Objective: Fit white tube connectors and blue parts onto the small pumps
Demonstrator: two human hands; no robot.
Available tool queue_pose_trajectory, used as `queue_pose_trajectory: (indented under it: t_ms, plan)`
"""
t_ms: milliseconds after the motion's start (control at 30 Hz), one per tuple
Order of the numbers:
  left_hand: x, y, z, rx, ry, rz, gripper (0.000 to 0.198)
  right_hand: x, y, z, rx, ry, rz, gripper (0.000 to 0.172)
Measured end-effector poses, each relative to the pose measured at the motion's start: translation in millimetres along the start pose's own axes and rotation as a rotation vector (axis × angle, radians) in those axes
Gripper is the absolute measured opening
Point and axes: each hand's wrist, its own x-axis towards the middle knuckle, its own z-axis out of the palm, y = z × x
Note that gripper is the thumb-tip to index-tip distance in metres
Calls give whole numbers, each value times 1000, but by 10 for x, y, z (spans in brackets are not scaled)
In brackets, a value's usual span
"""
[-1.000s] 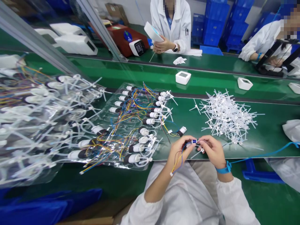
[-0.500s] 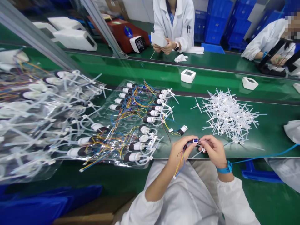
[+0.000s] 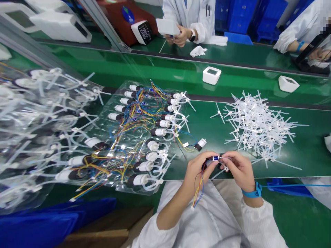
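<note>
Pinching valve: left hand, right hand

A small blue part is pinched between the left hand and the right hand over the table edge. Coloured wires are seen hanging from it. A pile of white plastic pieces is spread just beyond.

bare green mat between wired parts, connector pile
</note>
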Motion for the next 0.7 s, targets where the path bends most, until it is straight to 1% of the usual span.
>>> queue_pose_trajectory:
  t_ms: [133, 300, 467, 600, 700]
  plan:
    - [8, 24, -4, -13, 5, -24, 13, 2, -38, -1, -44, -4, -26, 15]
    - [27, 38, 6, -36, 7, -40, 14, -5, -52, -10, -59, -19, -15, 11]
    - [50, 62, -2, -34, 7, -47, 14, 6, -57, -15, -98, -38, -57, 10]
    - [62, 58, -8, -32, 2, -18, 14, 15, -64, -10, -115, -36, -55, 11]
    - [60, 25, 3, -56, 4, 24, 11, 18, -66, -11, -112, -31, -48, 12]
